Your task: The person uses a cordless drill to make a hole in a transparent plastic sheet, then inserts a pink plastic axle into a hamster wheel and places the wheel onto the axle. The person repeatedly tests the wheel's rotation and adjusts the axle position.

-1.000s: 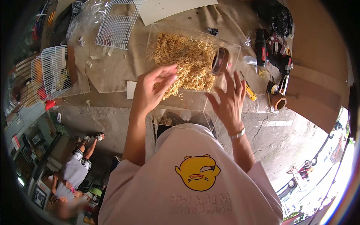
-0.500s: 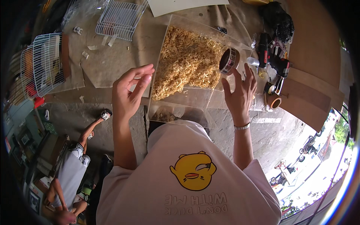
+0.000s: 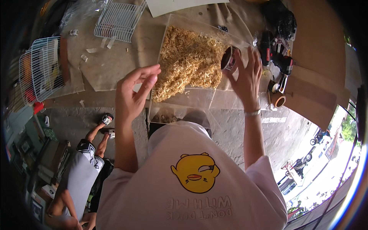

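Observation:
A clear plastic box [image 3: 184, 101] stands at the near edge of the table, with a heap of pale wood shavings [image 3: 188, 57] inside. At its right part is a round, dark, wheel-like piece [image 3: 227, 58], its opening turned toward the shavings. My right hand [image 3: 247, 78] reaches over this piece with fingers spread; the thumb and index finger lie around its near right side, and whether they touch it I cannot tell. Beside the box's left wall, my left hand [image 3: 132, 90] is held with thumb and fingers apart and nothing in it.
White wire racks [image 3: 120, 21] [image 3: 44, 67] lie at the left. To the right are a black-and-red power drill [image 3: 283, 63], a tape roll [image 3: 280, 101] and a black plastic bag [image 3: 281, 23]. Brown cardboard [image 3: 310, 92] extends beyond them. Another person [image 3: 78, 172] is at the lower left.
My right hand has moved forward over the round piece, its fingers now beside it. My left hand keeps nearly the same place by the box. The other person's legs have shifted.

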{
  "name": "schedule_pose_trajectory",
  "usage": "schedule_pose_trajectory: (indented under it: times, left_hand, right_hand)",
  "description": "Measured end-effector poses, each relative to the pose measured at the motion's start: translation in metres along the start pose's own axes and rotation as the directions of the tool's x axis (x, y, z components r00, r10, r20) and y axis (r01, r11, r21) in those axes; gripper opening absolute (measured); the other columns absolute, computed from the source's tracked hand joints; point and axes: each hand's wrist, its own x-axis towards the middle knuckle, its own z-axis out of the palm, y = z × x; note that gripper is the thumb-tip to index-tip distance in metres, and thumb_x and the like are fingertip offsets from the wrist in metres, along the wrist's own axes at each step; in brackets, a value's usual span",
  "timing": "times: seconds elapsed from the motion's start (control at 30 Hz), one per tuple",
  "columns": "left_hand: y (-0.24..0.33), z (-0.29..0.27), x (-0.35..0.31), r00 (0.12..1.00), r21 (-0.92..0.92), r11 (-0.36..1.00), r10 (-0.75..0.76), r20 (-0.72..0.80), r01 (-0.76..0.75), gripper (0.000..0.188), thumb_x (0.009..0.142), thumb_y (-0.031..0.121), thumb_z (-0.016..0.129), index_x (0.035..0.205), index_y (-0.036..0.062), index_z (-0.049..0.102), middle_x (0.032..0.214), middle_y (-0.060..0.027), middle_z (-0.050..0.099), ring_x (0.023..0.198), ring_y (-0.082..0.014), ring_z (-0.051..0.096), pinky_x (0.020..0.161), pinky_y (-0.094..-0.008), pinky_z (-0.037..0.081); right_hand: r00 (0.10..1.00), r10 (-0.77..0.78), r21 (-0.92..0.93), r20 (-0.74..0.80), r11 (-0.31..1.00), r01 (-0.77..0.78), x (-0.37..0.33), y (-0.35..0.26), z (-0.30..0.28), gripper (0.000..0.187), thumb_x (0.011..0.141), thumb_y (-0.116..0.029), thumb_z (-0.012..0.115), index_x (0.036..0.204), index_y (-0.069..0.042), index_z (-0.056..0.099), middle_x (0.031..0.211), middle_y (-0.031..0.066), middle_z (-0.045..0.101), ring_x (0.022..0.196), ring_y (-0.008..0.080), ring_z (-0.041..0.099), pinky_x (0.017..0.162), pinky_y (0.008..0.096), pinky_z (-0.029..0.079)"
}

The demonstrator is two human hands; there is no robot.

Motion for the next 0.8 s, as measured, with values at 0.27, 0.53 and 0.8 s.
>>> schedule_pose_trajectory:
  times: [0.27, 0.53, 0.8]
  left_hand:
    - [0.01, 0.006, -0.002, 0.999, 0.018, 0.999, 0.034, -0.001, -0.034, 0.028, 0.104, 0.012, 0.061, 0.126, -0.004, 0.068, 0.11, -0.0152, 0.075, 0.106, -0.0216, 0.072, 0.095, -0.0331, 0.054]
    - [0.004, 0.005, -0.012, 0.998, 0.035, 0.999, -0.004, -0.056, 0.006, 0.027, 0.104, 0.01, 0.06, 0.125, -0.0044, 0.068, 0.111, -0.0146, 0.075, 0.107, -0.022, 0.072, 0.097, -0.0339, 0.054]
    - [-0.025, -0.007, -0.025, 0.983, -0.038, 0.999, 0.004, -0.181, -0.011, 0.025, 0.104, 0.016, 0.062, 0.119, -0.0018, 0.071, 0.107, -0.0133, 0.077, 0.103, -0.0192, 0.074, 0.093, -0.0302, 0.055]
  right_hand:
    - [1.0, 0.005, 0.061, 0.003, 0.998, -0.006, -0.011, -0.009, -0.001, 0.073, 0.087, -0.055, 0.075, 0.141, -0.009, 0.058, 0.156, 0.0194, 0.041, 0.145, 0.0412, 0.035, 0.117, 0.0585, 0.029]
    - [0.999, 0.003, 0.068, -0.051, 0.998, 0.001, -0.005, -0.008, 0.005, 0.07, 0.085, -0.051, 0.077, 0.136, -0.006, 0.06, 0.146, 0.0223, 0.047, 0.141, 0.0456, 0.038, 0.115, 0.0584, 0.032]
    - [0.991, 0.131, 0.201, -0.005, 0.971, -0.127, -0.064, -0.032, -0.027, 0.026, 0.084, -0.029, 0.082, 0.097, -0.009, 0.071, 0.123, 0.0121, 0.057, 0.122, 0.0361, 0.051, 0.104, 0.0519, 0.039]
